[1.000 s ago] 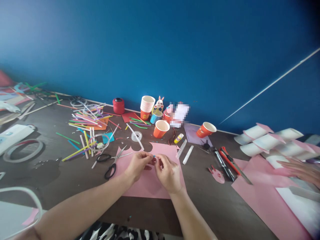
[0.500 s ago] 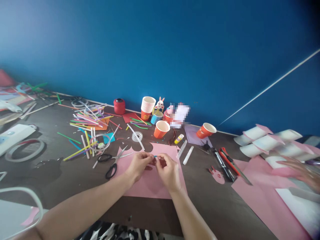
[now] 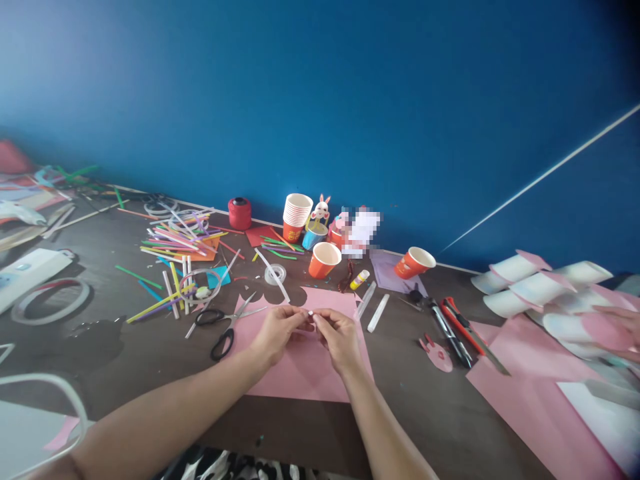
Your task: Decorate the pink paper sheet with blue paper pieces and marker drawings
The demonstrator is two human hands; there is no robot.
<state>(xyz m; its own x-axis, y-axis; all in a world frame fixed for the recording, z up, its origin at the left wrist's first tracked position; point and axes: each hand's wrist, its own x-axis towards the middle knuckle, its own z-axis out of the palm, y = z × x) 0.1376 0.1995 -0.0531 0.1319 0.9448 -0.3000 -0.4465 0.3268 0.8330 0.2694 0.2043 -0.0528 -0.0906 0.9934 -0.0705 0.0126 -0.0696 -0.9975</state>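
Observation:
My left hand and my right hand meet fingertip to fingertip over a sheet of pink paper. A small white piece shows where the pinched fingers come together; it is too small to tell its kind. Below the fingertips a pale pink edge is partly hidden by the hands. Black-handled scissors lie open to the left, with their blades over the sheet's left edge. The sheet's far edge has curved cutouts.
A roll of clear tape, an orange paper cup and a glue stick stand or lie beyond the sheet. Colored straws are heaped left. A red utility knife lies right, near another person's hand and white rolls.
A blue bit at my fingertips no longer shows; a white piece shows there instead. A dark reddish patch between my hands is gone. The other person's hand has moved away to the right.

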